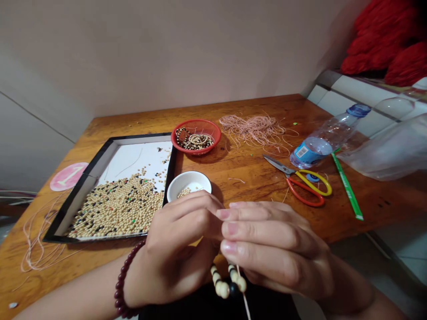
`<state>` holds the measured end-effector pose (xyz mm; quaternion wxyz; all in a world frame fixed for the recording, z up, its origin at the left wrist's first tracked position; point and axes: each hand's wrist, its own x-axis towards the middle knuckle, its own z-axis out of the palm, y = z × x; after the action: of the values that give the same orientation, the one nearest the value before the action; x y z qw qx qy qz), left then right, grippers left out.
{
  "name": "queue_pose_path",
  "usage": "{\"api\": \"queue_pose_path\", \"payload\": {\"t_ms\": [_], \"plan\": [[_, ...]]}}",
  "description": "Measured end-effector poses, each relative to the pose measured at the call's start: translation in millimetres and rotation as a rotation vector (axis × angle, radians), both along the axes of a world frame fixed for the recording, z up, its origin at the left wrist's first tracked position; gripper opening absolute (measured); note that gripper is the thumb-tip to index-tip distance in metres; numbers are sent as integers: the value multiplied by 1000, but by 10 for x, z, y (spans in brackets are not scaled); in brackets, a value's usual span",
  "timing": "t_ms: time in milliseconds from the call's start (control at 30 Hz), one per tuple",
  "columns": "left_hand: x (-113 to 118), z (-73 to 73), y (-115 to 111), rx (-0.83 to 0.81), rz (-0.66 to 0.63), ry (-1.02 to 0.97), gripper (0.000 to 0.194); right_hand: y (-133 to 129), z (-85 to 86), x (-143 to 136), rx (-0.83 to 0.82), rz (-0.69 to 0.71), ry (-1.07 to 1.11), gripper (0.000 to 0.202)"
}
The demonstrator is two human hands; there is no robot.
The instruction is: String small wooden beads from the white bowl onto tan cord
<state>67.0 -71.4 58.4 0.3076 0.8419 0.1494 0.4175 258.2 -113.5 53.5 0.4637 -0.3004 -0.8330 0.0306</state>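
Observation:
My left hand (pixel 187 244) and my right hand (pixel 276 249) meet at the front of the table, fingertips together. Between them hangs a beaded bracelet (pixel 224 290) of cream and black beads, with a larger black bead at its bottom. A pale cord end (pixel 246 304) runs down past it from under my right fingers. Both hands are closed at the top of the bracelet; the exact pinch point is hidden behind the fingers. Just beyond my left hand stands a small white bowl (pixel 171 189) with a few cream beads in it.
A black-edged tray (pixel 56 229) of loose beads lies left. Behind are a red basket (pixel 196 124) of beaded strands and a heap of pink cord (pixel 255 129). Scissors (pixel 305 182), a water bottle (pixel 325 140) and a green packet (pixel 347 186) lie right. More cord (pixel 36 240) lies far left.

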Motion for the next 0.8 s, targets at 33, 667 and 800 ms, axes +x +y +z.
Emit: {"api": "queue_pose_path", "payload": {"t_ms": [33, 667, 800], "plan": [[-2, -5, 1, 0, -1, 1, 16, 5, 1, -4, 22, 15, 8, 18], [-141, -43, -236, -156, 161, -6, 11, 209, 9, -174, -125, 68, 222, 12], [-178, -259, -117, -170, 317, 16, 8, 334, -169, -281, -295, 153, 330, 10]]}}
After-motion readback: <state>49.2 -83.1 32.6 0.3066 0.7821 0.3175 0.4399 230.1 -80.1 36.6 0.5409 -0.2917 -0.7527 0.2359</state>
